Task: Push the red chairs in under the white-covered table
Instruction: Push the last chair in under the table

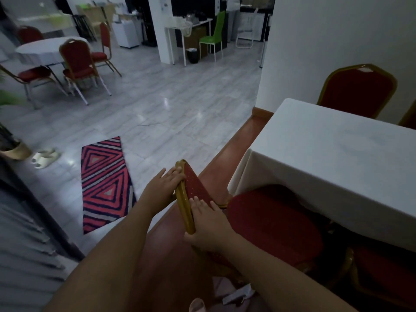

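- the left hand (165, 184) lies fairly flat against the outer face of the red chair (265, 219) back, fingers (174, 171) reaching up to the gold top rail, pressing rather than wrapped around it.
- the right hand (208, 224) is clamped on the nearer side of the same backrest, fingers over the red padding and thumb behind the gold frame, which looks like the steering grip while the left supplies the push.
- both forearms stretch forward and slightly right, elbows low, aimed at the table.
- the chair's seat has its far edge just under the hanging cloth at the near left corner of the white-covered table (337, 154), most of the seat still showing, so the push seems partly done.
- a second red chair (382, 273) sits by the table's near edge to the right; another chair (358, 91) stands at the far edge against the wall.
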### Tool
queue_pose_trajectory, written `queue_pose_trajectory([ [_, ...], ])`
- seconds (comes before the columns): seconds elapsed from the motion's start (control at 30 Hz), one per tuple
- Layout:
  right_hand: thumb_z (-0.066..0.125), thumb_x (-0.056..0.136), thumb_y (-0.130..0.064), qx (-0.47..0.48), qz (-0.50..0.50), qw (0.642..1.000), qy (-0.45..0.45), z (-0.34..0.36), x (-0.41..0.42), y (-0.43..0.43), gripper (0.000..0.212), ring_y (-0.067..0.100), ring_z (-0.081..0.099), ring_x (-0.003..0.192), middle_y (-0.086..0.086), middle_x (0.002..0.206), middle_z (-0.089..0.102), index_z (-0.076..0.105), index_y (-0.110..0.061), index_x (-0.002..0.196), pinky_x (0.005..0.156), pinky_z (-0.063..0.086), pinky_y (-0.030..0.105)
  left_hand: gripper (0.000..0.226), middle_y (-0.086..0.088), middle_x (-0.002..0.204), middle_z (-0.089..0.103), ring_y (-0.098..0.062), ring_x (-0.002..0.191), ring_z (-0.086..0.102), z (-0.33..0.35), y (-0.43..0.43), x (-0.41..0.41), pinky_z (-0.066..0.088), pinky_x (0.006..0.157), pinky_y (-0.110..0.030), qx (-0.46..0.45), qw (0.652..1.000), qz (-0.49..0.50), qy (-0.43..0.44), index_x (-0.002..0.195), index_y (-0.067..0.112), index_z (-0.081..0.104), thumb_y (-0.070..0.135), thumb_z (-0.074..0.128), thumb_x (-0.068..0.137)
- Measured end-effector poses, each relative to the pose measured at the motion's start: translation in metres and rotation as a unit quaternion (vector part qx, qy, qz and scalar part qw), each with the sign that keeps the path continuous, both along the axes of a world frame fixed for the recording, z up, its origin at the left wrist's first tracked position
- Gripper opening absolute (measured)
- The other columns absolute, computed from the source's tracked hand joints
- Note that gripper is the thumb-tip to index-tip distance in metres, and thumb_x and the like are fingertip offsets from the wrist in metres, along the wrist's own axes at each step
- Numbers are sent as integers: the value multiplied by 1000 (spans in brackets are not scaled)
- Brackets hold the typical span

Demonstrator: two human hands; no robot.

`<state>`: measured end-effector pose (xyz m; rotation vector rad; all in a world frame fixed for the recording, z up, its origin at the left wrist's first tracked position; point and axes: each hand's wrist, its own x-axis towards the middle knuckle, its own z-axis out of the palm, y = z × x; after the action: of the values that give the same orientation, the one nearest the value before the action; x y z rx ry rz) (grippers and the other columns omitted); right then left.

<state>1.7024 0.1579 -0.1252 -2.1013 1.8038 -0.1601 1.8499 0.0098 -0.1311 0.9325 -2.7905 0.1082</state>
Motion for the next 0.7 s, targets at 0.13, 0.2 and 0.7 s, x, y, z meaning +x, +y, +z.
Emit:
queue_pose_trajectory([
  [0.13,47,84,-56,-14,23,1000,15,-3,-22,39,95,22,6,147,9,161,5,1,-9,152,119,1,46,63,-19,133,55,-32,124,51,-4,41,-10,40,102,-49,-3,1000,10,15,118,10,56,19,86,63],
  [0.2,49,84,-57,-25,36,999,17,-4,-36,58,95,22,6,147,8,161,7,3,-9,152,119,1,45,60,-19,134,54,-33,126,50,-6,62,-18,39,103,-48,-8,1000,14,19,117,9,57,20,84,65],
  [0.7,30,78,-55,-57,-17,997,38,-8,-149,168,86,15,13,146,2,159,18,12,-14,152,119,7,33,60,-19,138,49,-34,131,43,-2,142,-113,37,107,-52,3,998,-63,32,113,5,56,43,77,71],
])
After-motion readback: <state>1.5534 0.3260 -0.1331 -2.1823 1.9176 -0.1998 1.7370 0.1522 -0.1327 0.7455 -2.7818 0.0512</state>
